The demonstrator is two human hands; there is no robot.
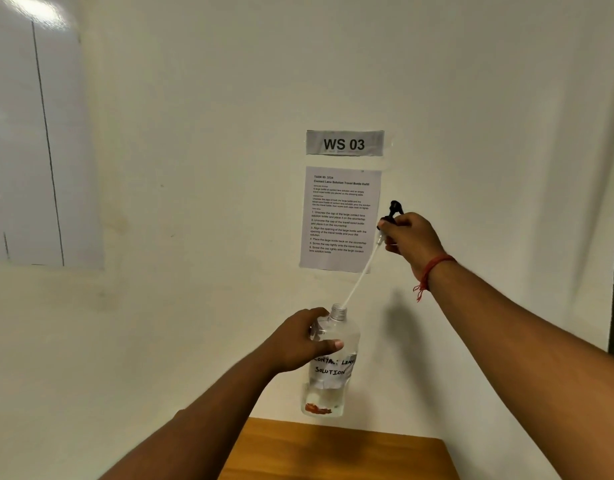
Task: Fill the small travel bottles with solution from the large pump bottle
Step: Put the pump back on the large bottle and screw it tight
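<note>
My left hand [303,339] grips the large clear bottle [329,372] around its shoulder and holds it upright in the air above the table. Its white label reads "contact lens solution", and its threaded neck is uncapped. My right hand [411,239] is raised up and to the right, closed on the black pump head [393,211]. The pump's white dip tube [357,280] slants down from that hand, and its lower end reaches the bottle's mouth. No small travel bottles are in view.
A wooden table [336,452] shows at the bottom edge, against a white wall. On the wall hang a "WS 03" sign [344,143] and a printed instruction sheet [338,218]. A whiteboard [39,140] is at the left.
</note>
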